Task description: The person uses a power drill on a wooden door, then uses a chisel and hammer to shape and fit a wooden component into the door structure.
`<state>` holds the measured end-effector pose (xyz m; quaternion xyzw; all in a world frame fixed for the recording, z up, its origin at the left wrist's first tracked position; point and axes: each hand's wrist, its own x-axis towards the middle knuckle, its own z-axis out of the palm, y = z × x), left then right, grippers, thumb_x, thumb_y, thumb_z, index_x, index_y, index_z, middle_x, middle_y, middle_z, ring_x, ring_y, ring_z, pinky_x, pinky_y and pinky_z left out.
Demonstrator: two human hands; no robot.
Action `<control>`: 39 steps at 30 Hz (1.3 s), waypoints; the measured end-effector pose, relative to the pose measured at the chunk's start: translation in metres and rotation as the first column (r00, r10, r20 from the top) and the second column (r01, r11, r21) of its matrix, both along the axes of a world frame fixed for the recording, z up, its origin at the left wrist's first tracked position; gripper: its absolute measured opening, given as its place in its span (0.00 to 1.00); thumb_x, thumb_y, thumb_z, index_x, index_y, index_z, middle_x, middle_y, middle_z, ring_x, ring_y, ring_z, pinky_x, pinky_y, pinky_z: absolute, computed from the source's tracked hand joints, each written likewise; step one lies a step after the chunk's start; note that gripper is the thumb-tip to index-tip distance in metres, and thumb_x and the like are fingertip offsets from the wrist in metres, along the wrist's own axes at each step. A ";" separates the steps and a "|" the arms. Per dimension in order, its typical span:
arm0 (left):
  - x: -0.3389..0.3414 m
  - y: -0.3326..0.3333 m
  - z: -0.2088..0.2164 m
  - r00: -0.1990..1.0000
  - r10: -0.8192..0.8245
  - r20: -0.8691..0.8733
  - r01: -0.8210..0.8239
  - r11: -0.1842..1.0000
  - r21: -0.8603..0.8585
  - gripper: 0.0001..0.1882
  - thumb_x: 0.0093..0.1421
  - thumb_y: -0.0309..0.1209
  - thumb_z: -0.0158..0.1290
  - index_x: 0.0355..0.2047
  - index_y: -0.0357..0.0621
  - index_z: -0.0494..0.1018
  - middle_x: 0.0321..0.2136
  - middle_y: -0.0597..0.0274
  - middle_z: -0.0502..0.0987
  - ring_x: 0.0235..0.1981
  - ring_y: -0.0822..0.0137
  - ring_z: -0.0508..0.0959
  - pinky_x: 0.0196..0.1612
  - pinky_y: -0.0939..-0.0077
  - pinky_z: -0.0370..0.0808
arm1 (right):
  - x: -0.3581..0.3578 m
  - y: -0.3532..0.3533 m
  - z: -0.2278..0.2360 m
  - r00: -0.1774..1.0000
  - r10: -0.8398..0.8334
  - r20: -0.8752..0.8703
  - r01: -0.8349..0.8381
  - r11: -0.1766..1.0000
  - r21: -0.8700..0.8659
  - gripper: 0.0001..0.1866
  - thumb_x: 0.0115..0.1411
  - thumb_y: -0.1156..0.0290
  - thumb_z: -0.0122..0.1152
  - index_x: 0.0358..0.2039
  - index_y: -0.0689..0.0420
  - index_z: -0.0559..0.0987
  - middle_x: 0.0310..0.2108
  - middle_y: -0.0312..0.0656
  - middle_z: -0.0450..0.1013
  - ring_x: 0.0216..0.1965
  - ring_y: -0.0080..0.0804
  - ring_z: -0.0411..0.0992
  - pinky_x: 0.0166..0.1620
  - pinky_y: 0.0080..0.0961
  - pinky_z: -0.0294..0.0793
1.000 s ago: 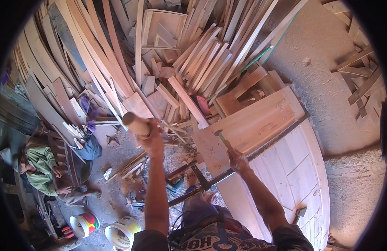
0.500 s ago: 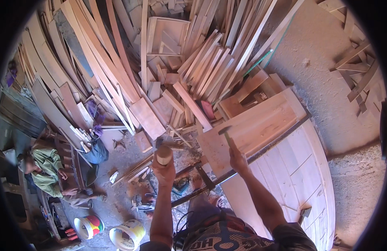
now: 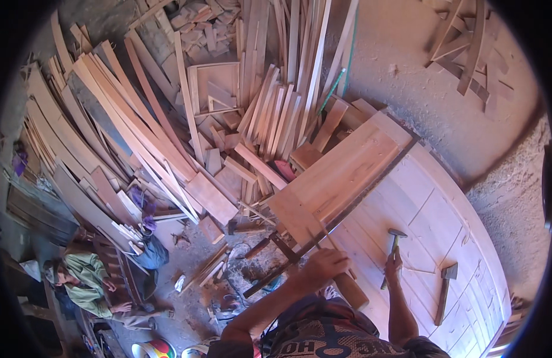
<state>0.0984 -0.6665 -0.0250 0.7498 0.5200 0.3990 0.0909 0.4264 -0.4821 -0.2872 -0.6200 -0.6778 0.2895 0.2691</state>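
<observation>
My right hand (image 3: 394, 264) is closed on the handle of a hammer (image 3: 396, 234), whose metal head points up over a large curved panel of pale boards (image 3: 443, 227). At the panel's left edge, my left hand (image 3: 324, 265) grips a thick wooden piece (image 3: 351, 290) that sticks out below the fist. A thin rod or nail seems to rise above this hand, but it is too small to be sure. A stack of flat boards (image 3: 341, 173) lies just beyond both hands.
A second hammer-like tool (image 3: 446, 286) lies on the panel to the right. A dark metal bar clamp (image 3: 276, 268) crosses the floor below the boards. Several loose planks (image 3: 168, 137) are heaped on the left. A person (image 3: 79, 280) sits at lower left, near buckets (image 3: 156, 349).
My left hand came down from a raised spot on the left to the panel's edge, still holding the wooden piece. My right hand moved the hammer rightward over the panel.
</observation>
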 end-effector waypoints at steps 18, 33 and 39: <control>0.082 0.002 0.006 0.886 -0.169 -0.432 0.090 0.976 -0.197 0.17 0.54 0.28 0.52 0.43 0.33 0.68 0.52 0.43 0.69 0.53 0.52 0.74 0.54 0.68 0.73 | -0.077 -0.139 0.264 0.354 -0.189 -0.916 -0.838 0.371 -0.401 0.45 0.50 0.83 0.60 0.67 0.51 0.52 0.44 0.46 0.70 0.41 0.36 0.75 0.38 0.30 0.80; 0.122 0.011 0.032 0.674 0.325 0.663 -0.301 0.941 -0.155 0.39 0.69 0.19 0.38 0.72 0.41 0.28 0.66 0.41 0.54 0.59 0.52 0.73 0.46 0.74 0.80 | -0.074 -0.163 0.229 0.480 0.368 -0.796 -0.744 0.652 -0.147 0.47 0.52 0.79 0.63 0.71 0.58 0.51 0.57 0.48 0.68 0.54 0.35 0.70 0.53 0.30 0.72; 0.069 -0.008 0.104 0.394 0.160 0.905 -0.412 0.911 0.018 0.23 0.71 0.28 0.46 0.65 0.37 0.61 0.35 0.63 0.76 0.20 0.82 0.66 0.22 0.87 0.65 | -0.050 -0.172 0.229 0.417 0.247 -0.875 -0.757 0.627 -0.184 0.46 0.53 0.77 0.63 0.70 0.58 0.51 0.49 0.50 0.71 0.42 0.34 0.76 0.45 0.28 0.79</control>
